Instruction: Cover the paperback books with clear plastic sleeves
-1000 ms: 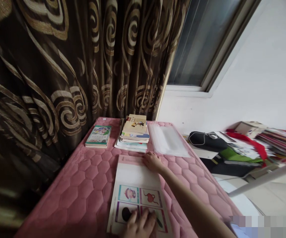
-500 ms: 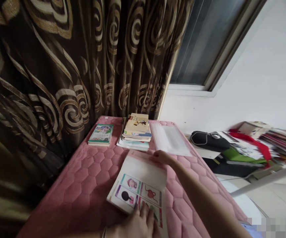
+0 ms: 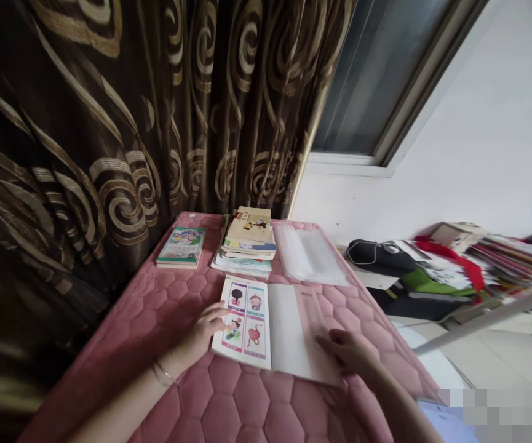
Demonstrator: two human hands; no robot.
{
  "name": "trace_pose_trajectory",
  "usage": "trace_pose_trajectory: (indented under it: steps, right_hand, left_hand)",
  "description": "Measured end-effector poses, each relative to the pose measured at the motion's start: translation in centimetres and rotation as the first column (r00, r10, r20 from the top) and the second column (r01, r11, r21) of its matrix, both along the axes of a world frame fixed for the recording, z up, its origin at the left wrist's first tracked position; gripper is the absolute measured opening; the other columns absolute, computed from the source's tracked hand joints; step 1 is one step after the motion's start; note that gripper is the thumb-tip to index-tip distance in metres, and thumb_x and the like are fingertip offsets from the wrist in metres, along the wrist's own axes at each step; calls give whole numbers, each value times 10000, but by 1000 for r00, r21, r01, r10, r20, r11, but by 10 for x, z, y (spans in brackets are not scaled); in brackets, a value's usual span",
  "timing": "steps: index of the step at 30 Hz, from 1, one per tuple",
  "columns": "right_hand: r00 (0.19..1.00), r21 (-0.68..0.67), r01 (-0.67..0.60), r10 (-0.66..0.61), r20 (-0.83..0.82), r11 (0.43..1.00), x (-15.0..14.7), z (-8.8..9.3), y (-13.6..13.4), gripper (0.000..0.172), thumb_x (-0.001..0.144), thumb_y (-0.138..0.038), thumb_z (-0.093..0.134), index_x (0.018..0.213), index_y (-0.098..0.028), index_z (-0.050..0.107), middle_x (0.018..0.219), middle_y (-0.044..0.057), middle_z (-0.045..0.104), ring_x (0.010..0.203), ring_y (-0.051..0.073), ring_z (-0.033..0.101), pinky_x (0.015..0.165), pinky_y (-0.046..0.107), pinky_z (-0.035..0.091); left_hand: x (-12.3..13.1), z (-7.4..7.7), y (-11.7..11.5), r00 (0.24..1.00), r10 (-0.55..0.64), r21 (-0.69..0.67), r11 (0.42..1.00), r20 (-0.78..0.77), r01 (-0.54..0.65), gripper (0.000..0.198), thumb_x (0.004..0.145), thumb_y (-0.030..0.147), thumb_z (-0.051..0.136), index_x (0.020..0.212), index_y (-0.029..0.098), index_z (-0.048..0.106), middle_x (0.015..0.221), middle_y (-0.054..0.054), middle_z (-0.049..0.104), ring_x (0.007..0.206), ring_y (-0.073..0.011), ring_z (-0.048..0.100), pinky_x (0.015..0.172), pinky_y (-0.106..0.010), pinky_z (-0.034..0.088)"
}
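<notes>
An open book (image 3: 246, 320) lies on the pink quilted surface (image 3: 164, 344), its left page showing four coloured picture cards. Over its right side lies a pale sheet with a translucent cover (image 3: 318, 335). My left hand (image 3: 208, 329) rests on the book's left edge, fingers apart. My right hand (image 3: 344, 351) has its fingers closed on the cover's right edge. Behind the book stands a stack of books (image 3: 248, 237), with a green-edged book pile (image 3: 181, 247) to its left and clear plastic sheets (image 3: 309, 255) to its right.
A patterned dark curtain (image 3: 131, 154) hangs at the left and back. Right of the pink surface are a black bag (image 3: 379, 255), a green item (image 3: 441, 286), a red strap (image 3: 464, 261) and piled papers. A pale bar (image 3: 478, 320) slants across the lower right.
The book has turned nearly straight and moved up. My left hand went from its lower part to its left edge. My right hand came down from its top edge to the right side.
</notes>
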State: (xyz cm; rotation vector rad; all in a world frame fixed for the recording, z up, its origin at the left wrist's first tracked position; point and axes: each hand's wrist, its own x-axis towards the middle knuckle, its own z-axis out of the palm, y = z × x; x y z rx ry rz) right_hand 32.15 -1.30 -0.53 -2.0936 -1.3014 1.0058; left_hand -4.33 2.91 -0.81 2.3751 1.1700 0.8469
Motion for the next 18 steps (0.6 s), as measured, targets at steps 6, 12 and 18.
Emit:
trace_pose_trajectory:
  steps: [6, 12, 18]
  right_hand:
    - [997, 191, 15, -29, 69, 981, -4, 2, -7, 415, 667, -576, 533, 517, -240, 340, 475, -39, 411, 472, 130, 459, 430, 245, 377]
    - [991, 247, 124, -134, 25, 961, 10, -4, -7, 305, 703, -498, 543, 623, -209, 599, 612, 27, 643, 632, 200, 612, 549, 265, 486]
    - [979, 266, 113, -61, -197, 957, 17, 5, -11, 383, 856, -447, 472, 852, -151, 715, 761, 94, 735, 802, 204, 698, 648, 286, 564]
  left_hand:
    - [4, -9, -5, 959, 156, -200, 974, 238, -109, 266, 722, -7, 435, 717, 187, 617, 1252, -75, 585, 1157, -180, 566, 966, -363, 484]
    - [19, -19, -3, 780, 424, -531, 836, 461, -139, 107, 761, 229, 556, 836, 160, 583, 1083, -120, 651, 937, -213, 665, 786, -368, 563]
    - [27, -13, 2, 807, 433, -507, 839, 401, -198, 175, 688, 196, 643, 852, 140, 666, 975, -94, 717, 913, -201, 670, 881, -365, 529]
